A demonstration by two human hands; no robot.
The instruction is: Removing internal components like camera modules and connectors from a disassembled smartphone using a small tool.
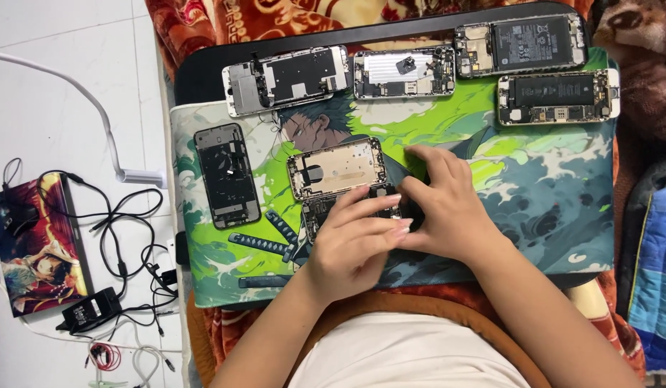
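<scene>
both hands meet at centre frame over an opened phone body (pixel 325 210) on the printed mat (pixel 548 208). left hand (pixel 354 244) lies over its lower right part, fingers together and flat, pointing right. right hand (pixel 448 208) sits just right of it, fingers curled inward toward a small dark part, mostly hidden; cannot tell whether it is pinched. the phone body's long axis runs left-right, extending left from both hands. a gold-toned phone housing (pixel 336 167) lies just above, touching or nearly so. more stripped phones line the upper edge.
</scene>
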